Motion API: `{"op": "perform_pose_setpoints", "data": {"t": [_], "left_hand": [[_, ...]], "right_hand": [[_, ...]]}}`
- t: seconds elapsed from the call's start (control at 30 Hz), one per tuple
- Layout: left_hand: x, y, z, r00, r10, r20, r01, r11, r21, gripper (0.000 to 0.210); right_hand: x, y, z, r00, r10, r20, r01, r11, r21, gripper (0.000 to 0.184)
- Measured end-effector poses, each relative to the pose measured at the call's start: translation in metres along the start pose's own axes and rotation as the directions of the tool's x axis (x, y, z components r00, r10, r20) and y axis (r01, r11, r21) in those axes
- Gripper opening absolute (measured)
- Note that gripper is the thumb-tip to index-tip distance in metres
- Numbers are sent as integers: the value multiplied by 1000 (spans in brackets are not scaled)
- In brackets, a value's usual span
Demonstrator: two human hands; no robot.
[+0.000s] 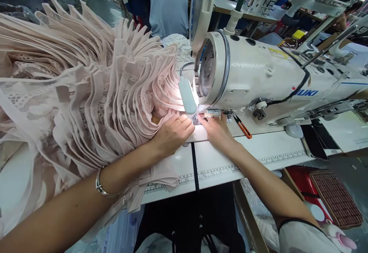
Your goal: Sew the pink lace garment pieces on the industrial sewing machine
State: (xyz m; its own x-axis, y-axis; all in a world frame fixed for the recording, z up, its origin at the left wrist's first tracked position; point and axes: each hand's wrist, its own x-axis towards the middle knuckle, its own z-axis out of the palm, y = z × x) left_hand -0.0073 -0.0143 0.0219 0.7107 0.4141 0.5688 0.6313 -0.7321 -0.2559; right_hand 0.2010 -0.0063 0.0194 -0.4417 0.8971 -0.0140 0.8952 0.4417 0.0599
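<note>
My left hand [174, 133], a ring on one finger, is closed with its fingers curled on the edge of pale pink lace garments [123, 88], left of the needle area. These garments lie bunched in a deep, ruffled row. Close by, my right hand [217, 132] has its fingertips bent in at the presser foot [196, 119] of a white sewing machine [255, 67]. Whatever those fingertips pinch is too small to make out. A small lamp [188, 96] lights the spot and covers part of the needle area. Orange-handled thread snips [243, 126] lie right of my right hand.
A printed ruler [221, 172] runs along the front of the white table [267, 145]. A dark phone-like slab [314, 141] lies at the right. Below stands a red box [306, 184] beside a woven brown lid [335, 197]. Ahead sits a person in a blue shirt [168, 5].
</note>
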Motion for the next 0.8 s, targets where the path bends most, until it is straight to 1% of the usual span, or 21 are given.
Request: {"op": "perform_pose_setpoints", "data": {"t": [0.1,0.23,0.5,0.67,0.8], "left_hand": [[-2,1,5,1000,13,27,-13,1000,-8,34],[-3,1,10,1000,1,-12,-1,1000,1,37],[0,-1,0,1000,21,-1,-21,1000,-2,32],[0,-1,0,1000,26,-1,-26,1000,-2,31],[-1,0,1,1000,21,6,-21,1000,-2,32]], "right_hand": [[-1,-2,-2,1000,17,25,-16,1000,-5,64],[0,-5,-5,998,34,50,-34,999,5,65],[2,-3,-2,996,61,67,-65,997,50,67],[4,1,1,993,60,98,-69,993,95,68],[5,2,0,992,66,107,-80,989,126,67]]}}
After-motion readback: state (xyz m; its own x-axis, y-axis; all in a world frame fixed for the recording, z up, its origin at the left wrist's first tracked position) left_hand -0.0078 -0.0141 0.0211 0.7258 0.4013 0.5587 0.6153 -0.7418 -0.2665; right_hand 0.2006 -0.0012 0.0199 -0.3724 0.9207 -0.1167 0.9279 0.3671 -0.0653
